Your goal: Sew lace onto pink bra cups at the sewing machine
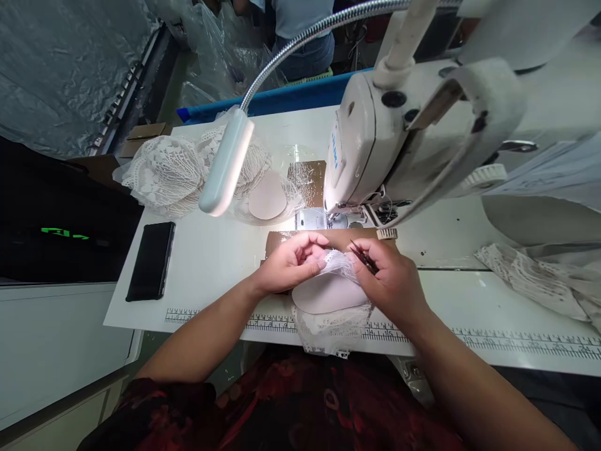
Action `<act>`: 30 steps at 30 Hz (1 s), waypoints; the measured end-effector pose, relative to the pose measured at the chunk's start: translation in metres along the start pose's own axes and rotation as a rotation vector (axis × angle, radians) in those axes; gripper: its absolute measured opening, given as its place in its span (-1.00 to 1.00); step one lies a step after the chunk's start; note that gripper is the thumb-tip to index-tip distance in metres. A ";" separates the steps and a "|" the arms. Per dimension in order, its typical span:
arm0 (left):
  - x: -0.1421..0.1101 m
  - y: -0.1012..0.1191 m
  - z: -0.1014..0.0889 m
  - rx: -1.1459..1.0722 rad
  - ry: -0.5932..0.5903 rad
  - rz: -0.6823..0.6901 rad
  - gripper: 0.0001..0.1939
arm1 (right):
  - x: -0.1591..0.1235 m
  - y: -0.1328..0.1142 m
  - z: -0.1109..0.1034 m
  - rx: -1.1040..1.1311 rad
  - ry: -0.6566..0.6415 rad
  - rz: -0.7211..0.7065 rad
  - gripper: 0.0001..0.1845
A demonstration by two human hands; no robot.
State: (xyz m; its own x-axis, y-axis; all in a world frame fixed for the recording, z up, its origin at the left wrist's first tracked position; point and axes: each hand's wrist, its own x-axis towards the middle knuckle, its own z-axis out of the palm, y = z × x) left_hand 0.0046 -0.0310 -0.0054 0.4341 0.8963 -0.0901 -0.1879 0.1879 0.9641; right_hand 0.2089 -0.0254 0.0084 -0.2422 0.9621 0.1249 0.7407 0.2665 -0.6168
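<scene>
A white lace bra cup with a smooth rounded pad hangs over the table's front edge, just in front of the sewing machine. My left hand is closed, pinching its upper lace edge between thumb and fingers. On the other side, my right hand grips the same edge and also holds small dark thread snips, tips pointing up and left. Part of the snips is hidden in the palm. Behind both hands, the machine's needle area is lit; the lace is apart from it.
A white sewing machine fills the right side. Lace pieces and another padded cup lie back left, under a lamp. A phone rests at left, more lace at right. A person sits beyond.
</scene>
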 end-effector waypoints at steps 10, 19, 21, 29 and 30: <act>-0.002 0.009 0.002 0.100 0.070 -0.001 -0.67 | 0.000 0.020 -0.016 -0.094 0.157 -0.143 -0.65; -0.003 0.007 -0.001 0.139 0.038 0.081 -0.71 | 0.004 -0.017 -0.001 0.300 -0.199 0.010 -0.75; -0.003 0.007 -0.001 0.104 0.077 0.060 -0.70 | 0.004 -0.018 0.001 0.333 -0.208 0.070 -0.78; -0.001 0.009 -0.002 -0.071 0.027 -0.013 -0.54 | 0.001 -0.023 0.004 0.400 -0.102 0.059 -0.83; -0.001 0.009 -0.002 -0.060 0.016 -0.027 -0.55 | 0.001 -0.023 0.004 0.403 -0.099 0.058 -0.82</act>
State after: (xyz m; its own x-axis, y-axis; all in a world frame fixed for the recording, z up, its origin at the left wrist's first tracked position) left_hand 0.0005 -0.0293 0.0031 0.4256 0.8969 -0.1200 -0.2292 0.2351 0.9446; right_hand 0.1893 -0.0312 0.0195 -0.2813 0.9595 0.0179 0.4550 0.1497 -0.8778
